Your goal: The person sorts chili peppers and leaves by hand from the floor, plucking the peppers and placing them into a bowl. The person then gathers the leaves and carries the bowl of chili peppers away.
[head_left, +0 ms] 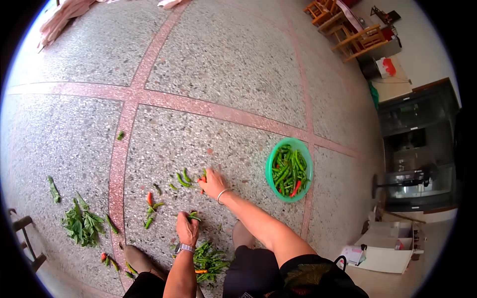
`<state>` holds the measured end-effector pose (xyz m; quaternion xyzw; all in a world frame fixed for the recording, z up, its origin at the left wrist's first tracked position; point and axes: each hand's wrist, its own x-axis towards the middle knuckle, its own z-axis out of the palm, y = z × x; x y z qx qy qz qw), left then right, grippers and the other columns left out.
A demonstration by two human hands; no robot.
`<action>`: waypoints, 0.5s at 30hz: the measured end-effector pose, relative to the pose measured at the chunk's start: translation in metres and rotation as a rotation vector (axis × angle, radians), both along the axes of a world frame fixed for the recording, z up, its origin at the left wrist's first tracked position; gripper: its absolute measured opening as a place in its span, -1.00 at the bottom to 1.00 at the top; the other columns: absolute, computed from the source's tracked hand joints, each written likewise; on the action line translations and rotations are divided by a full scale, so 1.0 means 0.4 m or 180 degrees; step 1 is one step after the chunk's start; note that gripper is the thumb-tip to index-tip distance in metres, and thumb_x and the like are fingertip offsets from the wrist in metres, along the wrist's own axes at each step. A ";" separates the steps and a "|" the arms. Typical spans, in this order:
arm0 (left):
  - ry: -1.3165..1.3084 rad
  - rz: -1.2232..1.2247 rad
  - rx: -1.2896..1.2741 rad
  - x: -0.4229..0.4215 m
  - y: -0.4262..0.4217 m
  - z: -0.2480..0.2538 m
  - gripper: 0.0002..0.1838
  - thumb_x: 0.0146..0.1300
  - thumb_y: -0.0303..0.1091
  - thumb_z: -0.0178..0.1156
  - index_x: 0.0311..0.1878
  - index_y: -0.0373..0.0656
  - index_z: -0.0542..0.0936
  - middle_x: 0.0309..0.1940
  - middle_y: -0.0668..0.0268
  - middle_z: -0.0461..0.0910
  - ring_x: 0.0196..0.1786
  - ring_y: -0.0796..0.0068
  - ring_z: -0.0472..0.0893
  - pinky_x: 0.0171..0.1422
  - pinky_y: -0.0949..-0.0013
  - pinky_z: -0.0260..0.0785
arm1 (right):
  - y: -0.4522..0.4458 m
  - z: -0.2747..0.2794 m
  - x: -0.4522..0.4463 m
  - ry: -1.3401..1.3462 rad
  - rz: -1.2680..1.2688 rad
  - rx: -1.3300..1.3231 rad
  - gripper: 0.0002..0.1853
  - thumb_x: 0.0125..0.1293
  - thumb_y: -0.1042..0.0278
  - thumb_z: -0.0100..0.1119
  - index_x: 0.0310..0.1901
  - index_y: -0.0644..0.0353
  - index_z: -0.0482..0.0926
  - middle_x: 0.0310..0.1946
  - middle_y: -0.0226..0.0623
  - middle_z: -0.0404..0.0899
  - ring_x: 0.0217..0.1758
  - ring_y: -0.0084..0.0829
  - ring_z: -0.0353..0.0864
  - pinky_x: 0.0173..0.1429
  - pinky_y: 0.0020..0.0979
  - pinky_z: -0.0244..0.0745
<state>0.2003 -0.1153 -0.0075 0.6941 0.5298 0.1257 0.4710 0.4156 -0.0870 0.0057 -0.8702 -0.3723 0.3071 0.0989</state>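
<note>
My left hand, with a watch at the wrist, is closed around green chili peppers whose ends poke out past the fingers. Farther forward, my right hand wears a bangle and has its fingertips closed on a red chili pepper, with a bit of green beside it. Loose green chilies lie on the floor just left of that hand. Another small group holds a red chili and several green ones. A heap of green chilies lies between my feet, partly behind my left forearm.
A green plastic basin full of green and some red chilies stands on the speckled floor to the right. Leafy greens lie at the left, near stray chilies. Wooden chairs and a dark cabinet stand farther right.
</note>
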 end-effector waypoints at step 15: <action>-0.2095 0.1613 -0.2513 0.016 0.098 0.094 -0.88 0.23 -0.41 0.13 -0.23 -0.21 0.43 -0.43 0.29 0.50 -0.42 0.46 0.59 -0.31 0.42 0.47 | -0.007 0.112 -0.025 0.0323 0.0581 -0.0048 -0.70 0.03 0.15 0.22 -0.32 0.22 0.54 -0.34 0.02 0.63 -0.21 0.00 0.63 -0.10 -0.08 0.49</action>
